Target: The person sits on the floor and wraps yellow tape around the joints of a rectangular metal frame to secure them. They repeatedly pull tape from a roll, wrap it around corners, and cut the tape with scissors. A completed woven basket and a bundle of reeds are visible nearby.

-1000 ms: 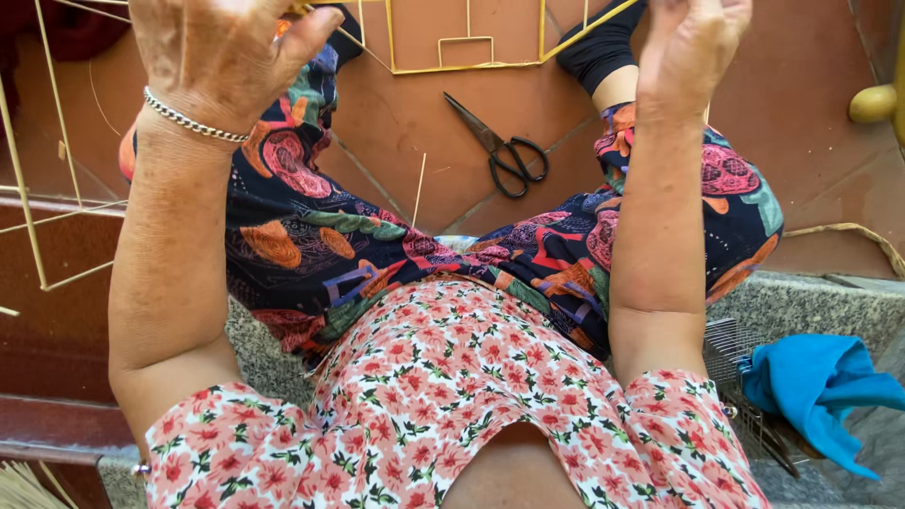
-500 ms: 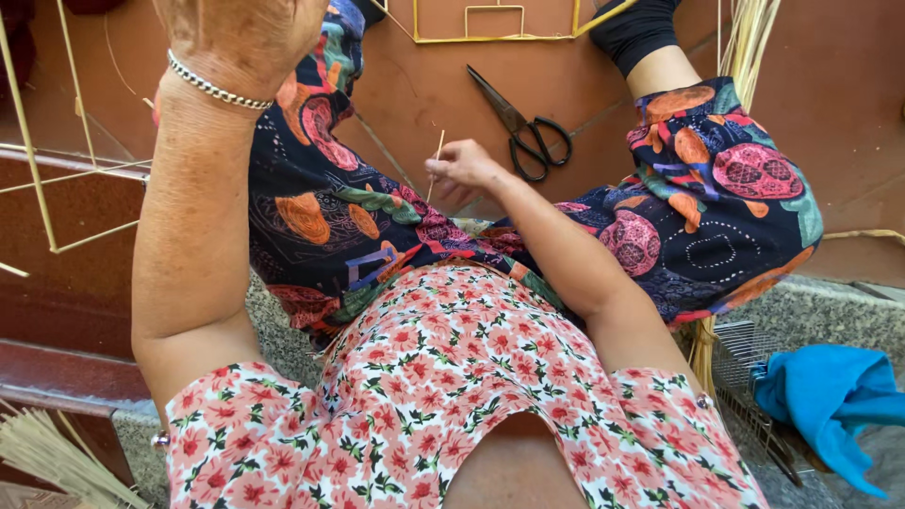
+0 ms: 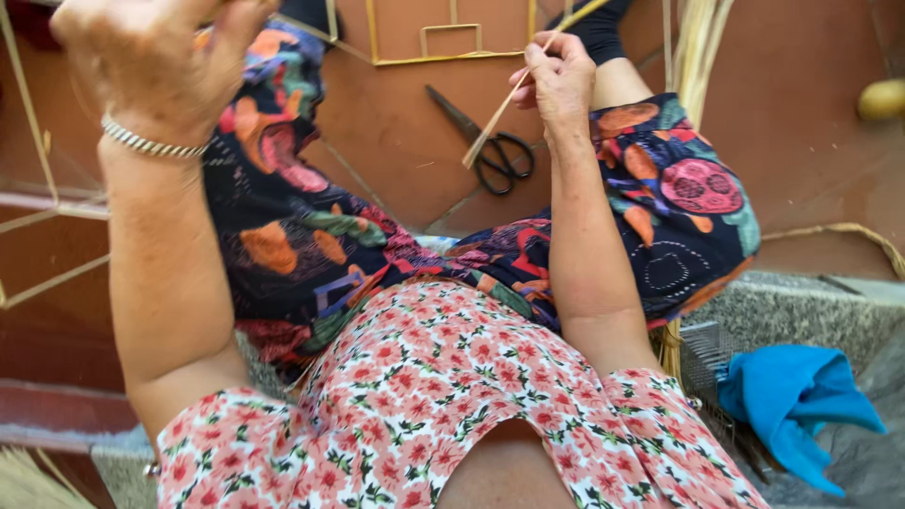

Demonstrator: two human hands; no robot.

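My right hand is raised over my right knee and pinches a thin pale straw that slants down to the left, its cut end hanging above the black scissors on the red tile floor. My left hand, with a silver bracelet on the wrist, is lifted close to the camera at the upper left with fingers curled; what it grips is cut off by the frame's top edge. I sit in dark patterned trousers and a floral top.
A straw frame of thin rods lies on the floor beyond the scissors, and more rods lie at the left. A straw bundle stands at the upper right. A blue cloth rests on the grey stone ledge at the right.
My right hand dropped to the floor by my knee, took hold of a straw, and has now lifted it up and to the right. My left hand stayed raised.
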